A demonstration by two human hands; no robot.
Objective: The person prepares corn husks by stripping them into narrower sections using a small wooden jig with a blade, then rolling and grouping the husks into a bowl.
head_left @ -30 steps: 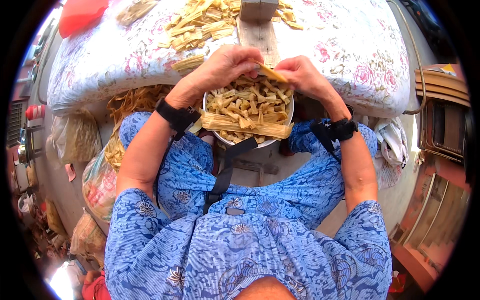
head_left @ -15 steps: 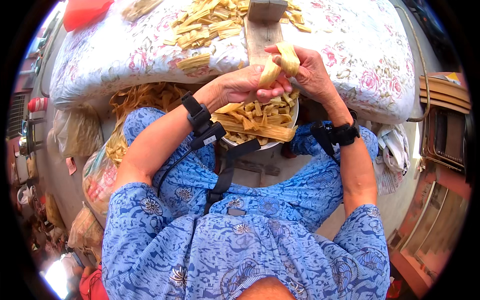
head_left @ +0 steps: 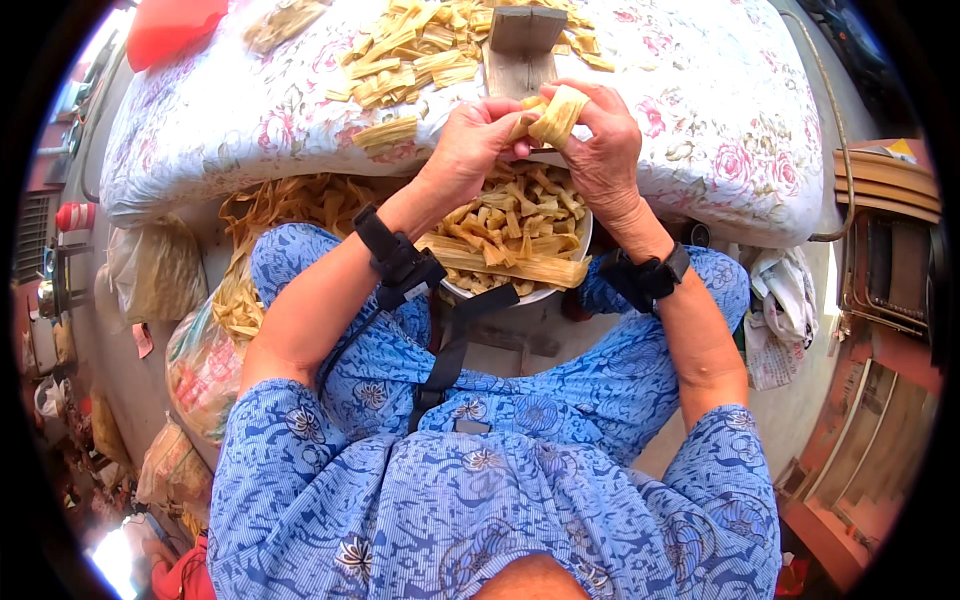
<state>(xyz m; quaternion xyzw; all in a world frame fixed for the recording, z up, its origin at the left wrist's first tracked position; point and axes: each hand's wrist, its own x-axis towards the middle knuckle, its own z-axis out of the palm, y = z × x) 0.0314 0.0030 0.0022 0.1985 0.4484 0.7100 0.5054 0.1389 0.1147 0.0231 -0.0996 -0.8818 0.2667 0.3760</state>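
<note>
My left hand [head_left: 470,145] and my right hand [head_left: 600,140] are raised together over the table's near edge, both gripping one pale yellow folded husk piece [head_left: 556,115]. Just below them a white bowl [head_left: 566,286] rests on my lap, filled with several yellow husk strips [head_left: 505,230]; a long bundle lies across its near side. More yellow strips [head_left: 410,55] lie spread on the flowered tablecloth [head_left: 700,110] beyond my hands. A grey wooden block [head_left: 525,40] stands right behind the held piece.
A heap of loose husks [head_left: 270,215] and a plastic bag [head_left: 200,365] lie on the floor at my left. A red object [head_left: 170,25] sits at the table's far left. Wooden furniture [head_left: 885,240] and crumpled paper [head_left: 780,310] are at the right.
Both hands have lifted from the bowl up toward the table edge, carrying a husk piece that they now hold together by the wooden block.
</note>
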